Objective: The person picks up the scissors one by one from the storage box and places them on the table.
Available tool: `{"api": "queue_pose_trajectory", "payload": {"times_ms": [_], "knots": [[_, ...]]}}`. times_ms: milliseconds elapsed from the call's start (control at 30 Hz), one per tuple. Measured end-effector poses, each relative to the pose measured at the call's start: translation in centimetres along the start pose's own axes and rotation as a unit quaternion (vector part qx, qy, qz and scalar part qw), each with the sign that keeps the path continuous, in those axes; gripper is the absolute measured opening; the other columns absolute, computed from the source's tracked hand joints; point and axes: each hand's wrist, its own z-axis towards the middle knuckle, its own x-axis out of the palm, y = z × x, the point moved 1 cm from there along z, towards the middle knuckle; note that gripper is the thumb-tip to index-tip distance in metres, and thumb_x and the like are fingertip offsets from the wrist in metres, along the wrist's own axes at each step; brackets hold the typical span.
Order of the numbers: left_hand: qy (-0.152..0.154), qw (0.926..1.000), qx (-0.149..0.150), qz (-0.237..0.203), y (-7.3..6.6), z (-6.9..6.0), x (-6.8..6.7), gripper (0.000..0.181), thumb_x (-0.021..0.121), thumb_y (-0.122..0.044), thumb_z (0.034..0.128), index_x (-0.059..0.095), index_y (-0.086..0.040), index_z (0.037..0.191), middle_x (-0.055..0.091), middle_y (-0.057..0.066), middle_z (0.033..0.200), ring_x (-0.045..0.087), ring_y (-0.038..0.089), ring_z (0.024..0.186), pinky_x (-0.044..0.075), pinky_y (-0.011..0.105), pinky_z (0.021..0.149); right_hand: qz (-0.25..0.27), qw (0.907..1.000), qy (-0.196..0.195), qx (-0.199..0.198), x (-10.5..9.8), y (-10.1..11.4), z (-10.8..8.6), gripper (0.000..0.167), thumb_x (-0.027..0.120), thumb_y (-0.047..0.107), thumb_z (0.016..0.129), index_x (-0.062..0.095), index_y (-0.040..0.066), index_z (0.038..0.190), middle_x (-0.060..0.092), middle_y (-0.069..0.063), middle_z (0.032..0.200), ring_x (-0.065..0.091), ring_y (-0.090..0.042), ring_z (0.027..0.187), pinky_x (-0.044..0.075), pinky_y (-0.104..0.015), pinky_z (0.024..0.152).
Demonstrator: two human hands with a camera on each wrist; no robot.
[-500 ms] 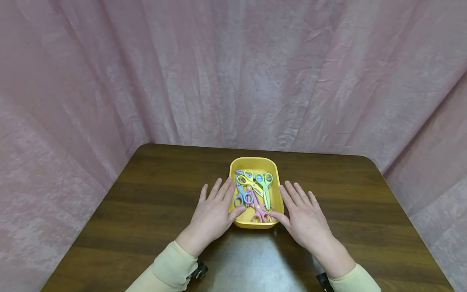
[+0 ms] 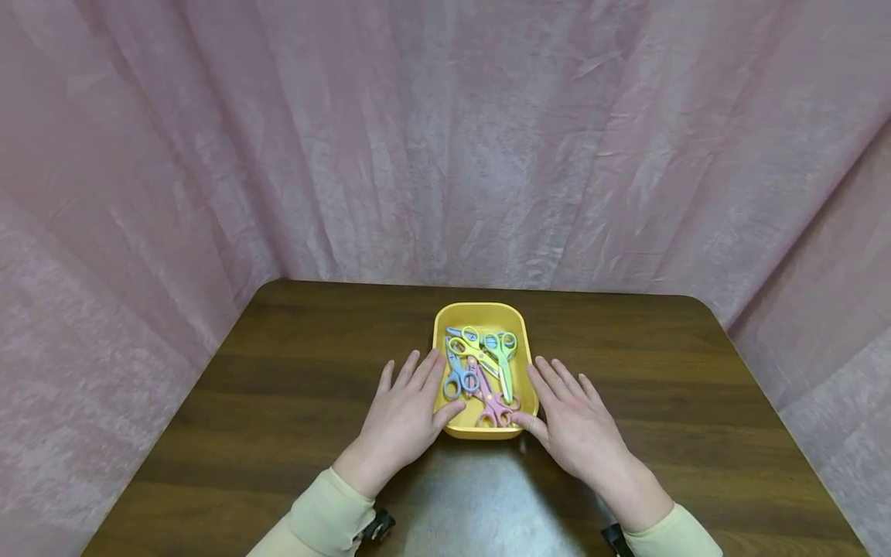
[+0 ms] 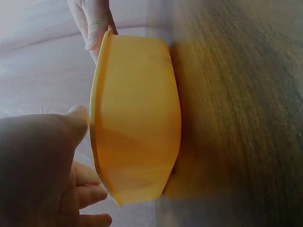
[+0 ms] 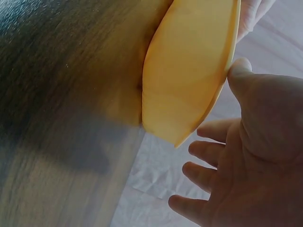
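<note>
A yellow plastic tray [image 2: 485,435] stands on the table, holding several small scissors. On top lie yellow scissors [image 2: 482,355] and green scissors [image 2: 506,370]; blue scissors [image 2: 455,370] are at the left and pink scissors [image 2: 494,405] near the front. My left hand [image 2: 400,422] is beside the tray's left wall, fingers straight and spread, thumb at the rim. On the other side my right hand [image 2: 581,429] mirrors it, with its thumb tip at the rim too. Both wrist views show the tray's outer wall [image 3: 137,104] with the thumbs against its edge. Neither hand grips any scissors.
The dark wooden table [image 2: 334,348] extends to both sides of the tray. Pink curtains [image 2: 445,155] hang behind the table and along both sides. A black strap [image 2: 379,526] sits at the left wrist, by the pale sleeve [image 2: 330,510].
Both hands have drawn back slightly toward the person along the tray's sides, still flat. The head view has shifted a little. The scissors lie as before.
</note>
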Motion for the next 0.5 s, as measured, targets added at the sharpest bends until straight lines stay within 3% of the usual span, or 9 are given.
{"api": "queue_pose_trajectory", "payload": {"times_ms": [500], "knots": [[0.035,0.9993,-0.011,0.000,0.78,0.05,0.25,0.078,0.051,-0.061,0.1133,0.041,-0.010,0.171,0.035,0.007,0.178,0.032,0.039,0.163,0.024,0.068,0.126,0.016,0.9998,0.013,0.005,0.38,0.45,0.06,0.081,0.068,0.053,0.108,0.049,-0.003,0.163,0.046,-0.021,0.169,0.041,-0.042,0.158,0.033,-0.064,0.124]]}}
